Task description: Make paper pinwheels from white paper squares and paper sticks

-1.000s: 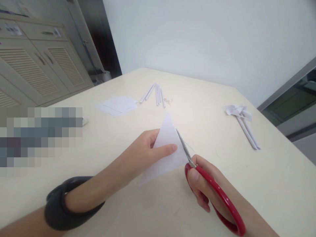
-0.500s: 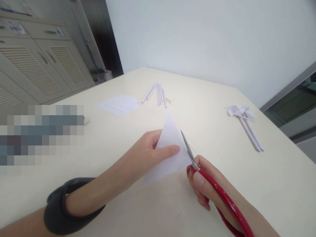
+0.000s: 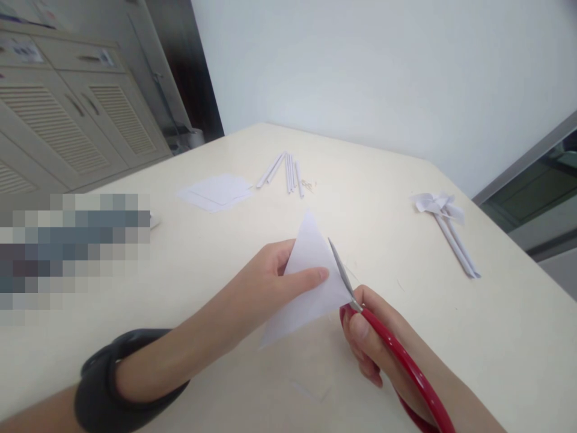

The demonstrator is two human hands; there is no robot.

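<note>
My left hand (image 3: 282, 279) pinches a white triangular sheet of paper (image 3: 309, 249), thumb on top and the other fingers hidden behind it. Its tip points away from me, and its lower edge hangs above the table. Red-handled scissors (image 3: 396, 346) are in my right hand (image 3: 369, 328), thumb and fingers around the handles. The metal blades run along the right edge of the paper and touch it near its right corner. How far the blades are parted is hard to make out.
Beyond my hands lie a stack of white paper sheets (image 3: 216, 192), several rolled paper sticks (image 3: 289, 173) and small light-coloured bits (image 3: 307, 184). Paper pinwheels on sticks (image 3: 453, 240) rest at the right. Thin paper scraps (image 3: 311, 391) lie near me. A blurred patch covers the left.
The scissor blades look closer together at the paper's right corner. Both hands and the paper stay almost in place, with only a slight shift of the view.
</note>
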